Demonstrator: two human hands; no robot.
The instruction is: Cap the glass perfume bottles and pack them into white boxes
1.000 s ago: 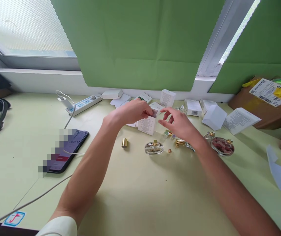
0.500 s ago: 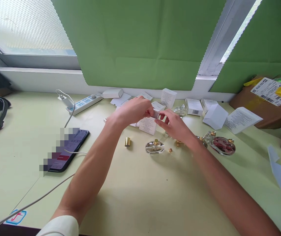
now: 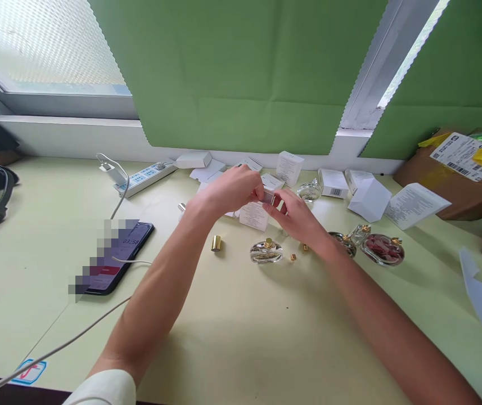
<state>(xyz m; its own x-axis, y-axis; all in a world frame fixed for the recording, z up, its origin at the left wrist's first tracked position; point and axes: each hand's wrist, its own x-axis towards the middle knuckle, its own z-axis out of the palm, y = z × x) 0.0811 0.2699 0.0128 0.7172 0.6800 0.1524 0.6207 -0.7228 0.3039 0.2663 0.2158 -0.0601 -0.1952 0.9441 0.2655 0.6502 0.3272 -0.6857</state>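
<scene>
Both my hands meet over a small white carton (image 3: 254,214) that stands on the pale green table (image 3: 241,337). My left hand (image 3: 231,189) pinches the carton's top flap from the left. My right hand (image 3: 296,214) grips the same top edge from the right, fingers curled. Just in front of the carton lie a round clear glass bottle with a gold neck (image 3: 265,251), a gold cap (image 3: 216,243) and tiny gold bits (image 3: 292,257). What is inside the carton is hidden.
Several white cartons (image 3: 331,183) and a leaflet (image 3: 411,205) line the window sill side. Glass bottles (image 3: 382,249) lie to the right. A phone (image 3: 112,257) with cable and a power strip (image 3: 143,177) sit left; a brown parcel (image 3: 455,180) far right.
My right hand has moved left from open fingers beside the carton to a grip on its top edge. My left hand has stayed on the flap.
</scene>
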